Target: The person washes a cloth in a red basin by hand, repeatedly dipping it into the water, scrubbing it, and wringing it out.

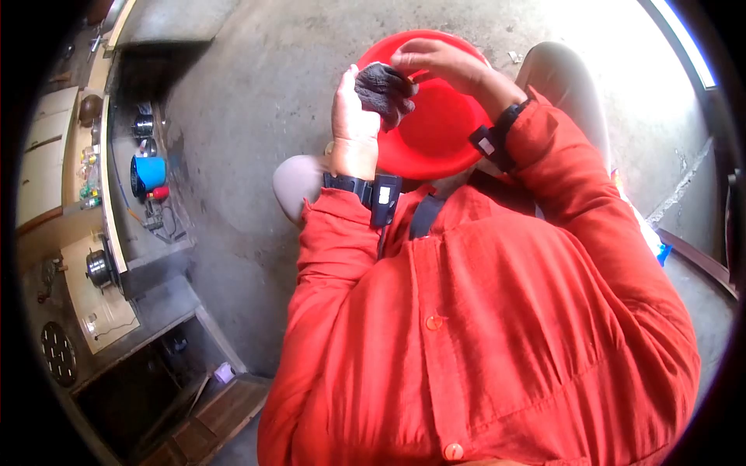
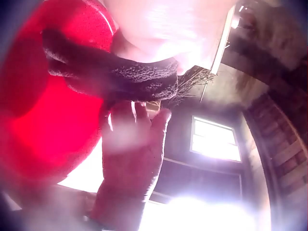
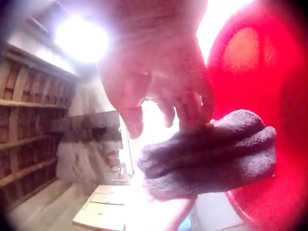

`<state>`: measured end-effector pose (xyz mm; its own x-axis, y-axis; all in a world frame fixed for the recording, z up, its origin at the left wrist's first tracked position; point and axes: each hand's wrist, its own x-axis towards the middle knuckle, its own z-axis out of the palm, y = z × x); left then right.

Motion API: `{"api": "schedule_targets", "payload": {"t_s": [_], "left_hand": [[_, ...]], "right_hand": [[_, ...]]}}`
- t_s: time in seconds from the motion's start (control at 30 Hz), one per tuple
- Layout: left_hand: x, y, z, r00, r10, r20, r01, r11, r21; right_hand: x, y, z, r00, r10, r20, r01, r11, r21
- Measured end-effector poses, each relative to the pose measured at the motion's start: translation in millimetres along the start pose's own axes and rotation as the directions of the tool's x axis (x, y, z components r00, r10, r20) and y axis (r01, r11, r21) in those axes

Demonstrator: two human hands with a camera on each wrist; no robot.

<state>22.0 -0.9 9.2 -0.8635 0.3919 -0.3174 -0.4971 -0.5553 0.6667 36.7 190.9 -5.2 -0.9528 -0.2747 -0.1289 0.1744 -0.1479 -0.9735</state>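
Note:
A dark grey, fuzzy cloth (image 1: 381, 92), bunched into thick folds, is held in the left hand (image 1: 354, 116) over a red plastic basin (image 1: 439, 128). In the right wrist view the folded cloth (image 3: 211, 156) spans from the left hand out in front of the basin's red wall (image 3: 293, 96). The right hand (image 1: 444, 64) reaches in from the other side, its fingertips right at the cloth's upper edge. The right hand (image 3: 159, 72) has its thumb apart and its fingers loosely bent. Part of the left hand's grip is hidden behind the cloth.
The basin stands on a concrete floor (image 1: 233, 155) between the person's knees. To the left are a counter with a metal pot (image 1: 98, 268), a blue container (image 1: 148, 175) on a lower ledge and an open wooden cabinet door (image 1: 225, 408). Bright windows (image 2: 216, 138) glare in the wrist views.

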Motion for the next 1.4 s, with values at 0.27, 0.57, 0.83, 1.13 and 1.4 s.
{"api": "schedule_targets", "payload": {"t_s": [0.27,0.57,0.83,1.13,1.4], "left_hand": [[10.7,-4.4,-9.6,0.989,0.058,-0.14,-0.067,0.996,-0.058],[15.5,-36.7,-45.0,0.964,0.091,0.248,0.029,0.897,-0.441],[19.3,-53.3,-41.1,0.995,-0.018,0.094,0.033,0.985,-0.167],[8.7,-50.3,-12.7,0.994,-0.041,-0.102,0.033,0.997,-0.072],[11.8,-48.3,-7.3,0.968,-0.066,-0.243,0.06,0.998,-0.031]], "right_hand": [[6.9,15.7,-8.1,0.998,-0.054,-0.044,0.057,0.994,0.089],[-19.8,-21.7,99.4,0.652,-0.718,0.246,0.631,0.333,-0.701],[1.8,-22.0,76.5,0.916,-0.397,0.056,0.157,0.225,-0.962],[2.6,-19.0,70.8,0.893,-0.446,0.063,0.177,0.219,-0.96],[16.5,-1.0,51.0,0.919,-0.387,-0.069,0.048,0.285,-0.957]]}}
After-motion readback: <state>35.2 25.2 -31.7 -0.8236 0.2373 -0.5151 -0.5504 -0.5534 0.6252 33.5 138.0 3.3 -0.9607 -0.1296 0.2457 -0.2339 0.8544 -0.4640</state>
